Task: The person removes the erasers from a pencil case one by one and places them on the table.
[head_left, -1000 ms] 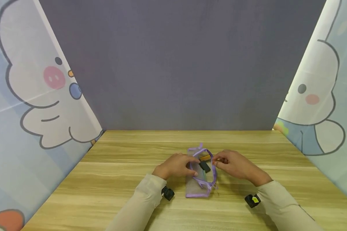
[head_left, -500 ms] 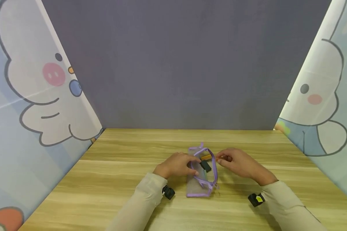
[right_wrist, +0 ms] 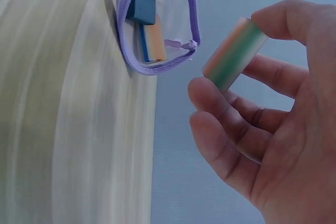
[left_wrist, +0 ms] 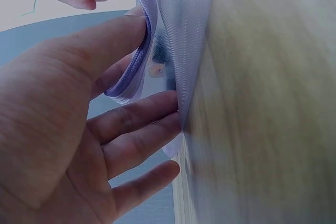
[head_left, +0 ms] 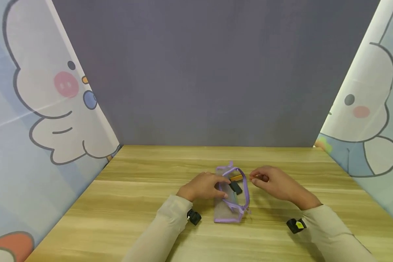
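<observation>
A see-through mesh pouch (head_left: 223,213) with purple zip edging lies on the table, its mouth gaping to the right. My left hand (head_left: 204,187) grips its left edge; in the left wrist view the thumb (left_wrist: 118,38) lies against the zip and other fingertips touch the mesh. Inside are a black block (head_left: 236,187), an orange-and-blue block (right_wrist: 152,40) and a greenish piece, partly hidden. Just right of the mouth, my right hand (head_left: 278,183) pinches a small striped eraser (right_wrist: 235,53), orange, pale and green, between thumb and fingers.
Wood-grain table (head_left: 137,174) lies all around the pouch. A dark grey panel (head_left: 216,72) stands behind it, with cartoon-printed cloths (head_left: 36,109) on both sides. A zip pull (right_wrist: 189,44) hangs at one end of the mouth.
My right hand has drawn away to the right from the pouch's zip edge, with the eraser in its fingers. The left hand stays at the pouch; the head view has shifted slightly.
</observation>
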### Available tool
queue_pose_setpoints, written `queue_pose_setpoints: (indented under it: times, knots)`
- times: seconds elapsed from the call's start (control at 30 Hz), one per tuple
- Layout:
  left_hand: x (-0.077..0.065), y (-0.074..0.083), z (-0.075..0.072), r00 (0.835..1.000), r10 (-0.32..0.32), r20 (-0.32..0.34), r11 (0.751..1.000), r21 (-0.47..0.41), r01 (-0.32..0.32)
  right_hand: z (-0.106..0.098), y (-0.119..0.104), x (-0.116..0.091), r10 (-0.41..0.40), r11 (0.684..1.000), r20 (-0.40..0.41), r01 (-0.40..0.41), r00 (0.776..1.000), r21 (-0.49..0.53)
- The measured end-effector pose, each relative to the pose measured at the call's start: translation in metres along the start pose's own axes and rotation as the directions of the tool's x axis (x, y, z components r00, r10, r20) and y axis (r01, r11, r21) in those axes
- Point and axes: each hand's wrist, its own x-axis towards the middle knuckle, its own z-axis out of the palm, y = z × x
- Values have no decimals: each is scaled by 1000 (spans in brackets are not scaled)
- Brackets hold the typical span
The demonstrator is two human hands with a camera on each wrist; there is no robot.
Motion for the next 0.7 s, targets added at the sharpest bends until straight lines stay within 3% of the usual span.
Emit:
queue_pose_setpoints:
  times: [0.7]
  knots:
    - [-1,3,-1,1000,-2,-7,1000,30,3,-4,4,-7,15,999,14,-14,1000,-49]
